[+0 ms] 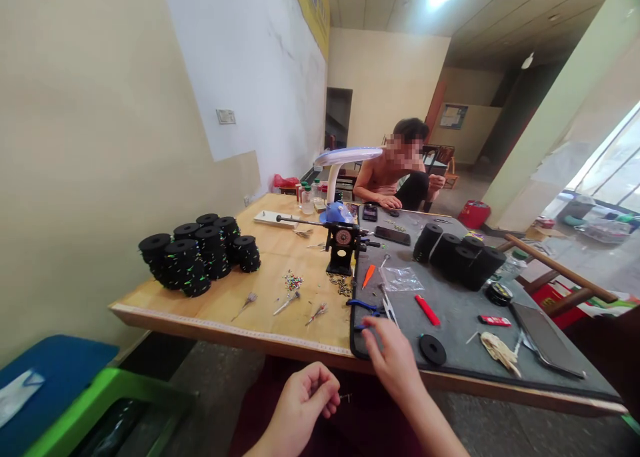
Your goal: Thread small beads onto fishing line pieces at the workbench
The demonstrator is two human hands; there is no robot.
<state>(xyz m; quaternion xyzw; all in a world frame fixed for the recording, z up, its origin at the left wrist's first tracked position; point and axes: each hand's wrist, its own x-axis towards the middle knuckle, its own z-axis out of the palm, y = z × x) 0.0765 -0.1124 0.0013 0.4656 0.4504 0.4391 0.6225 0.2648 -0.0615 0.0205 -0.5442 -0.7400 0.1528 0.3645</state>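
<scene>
My left hand is held low in front of the table edge, thumb and fingers pinched together. A tiny thin item shows by its fingertips, too small to name. My right hand reaches over the front of the grey mat with fingers extended. Its fingertips are at the handles of the blue-handled pliers; whether they touch is unclear. Scissors lie just beyond that hand, and a black foam spool lies flat to its right. A black winding device stands farther back, mid-table.
Black foam spools are stacked at left, and more spools sit at right. Coloured beads, an orange tool, a red tool, phones and a lamp occupy the table. Another person sits at the far end.
</scene>
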